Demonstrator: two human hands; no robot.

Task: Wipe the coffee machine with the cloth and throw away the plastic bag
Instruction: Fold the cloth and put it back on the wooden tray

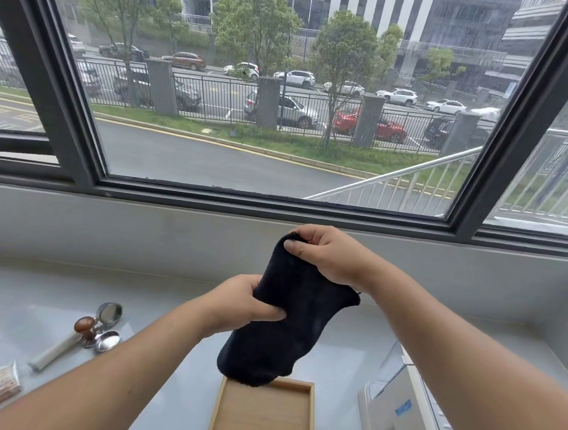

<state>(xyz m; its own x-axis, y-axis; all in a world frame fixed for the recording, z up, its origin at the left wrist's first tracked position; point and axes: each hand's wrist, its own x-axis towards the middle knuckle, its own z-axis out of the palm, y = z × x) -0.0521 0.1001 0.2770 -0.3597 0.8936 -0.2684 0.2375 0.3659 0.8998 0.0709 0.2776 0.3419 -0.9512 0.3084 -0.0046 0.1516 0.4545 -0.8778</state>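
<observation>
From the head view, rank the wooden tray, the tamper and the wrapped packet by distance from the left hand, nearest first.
Measured from the left hand, which grips the dark cloth:
1. Wooden tray: just below the hand, under the hanging cloth.
2. Tamper: to the left on the counter, among the metal coffee tools.
3. Wrapped packet: farthest, at the counter's lower left edge.

Two bare forearms enter from the lower edge, and no sleeve shows anywhere along them. The left hand (244,303) and the right hand (330,254) wear no gloves, rings, watch or wristband. The fingernails that show are short and unpainted. The forearms look smooth, with no markings on them.
</observation>
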